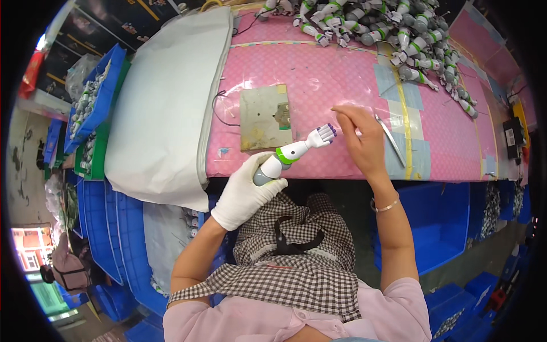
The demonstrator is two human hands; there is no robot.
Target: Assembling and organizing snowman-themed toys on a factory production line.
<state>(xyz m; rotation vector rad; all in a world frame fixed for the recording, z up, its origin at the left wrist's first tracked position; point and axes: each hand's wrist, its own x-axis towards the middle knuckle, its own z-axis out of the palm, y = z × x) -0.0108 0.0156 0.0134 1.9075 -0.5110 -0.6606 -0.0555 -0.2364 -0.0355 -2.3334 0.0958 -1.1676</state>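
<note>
The gloved left hand [245, 191] is gripping the toy arm [292, 153] at its lower end, the long axis slanting up-right toward the right hand [363, 137] (loosely open, nothing visible inside).

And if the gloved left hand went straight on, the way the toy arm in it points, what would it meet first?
Most likely the bare right hand, just beyond the tip of the toy arm that the gloved left hand holds; depth is unclear, so it might pass under.

Two hands [242, 194] [364, 142], one held toy arm [292, 152], one grey box [259, 119] show.
</note>
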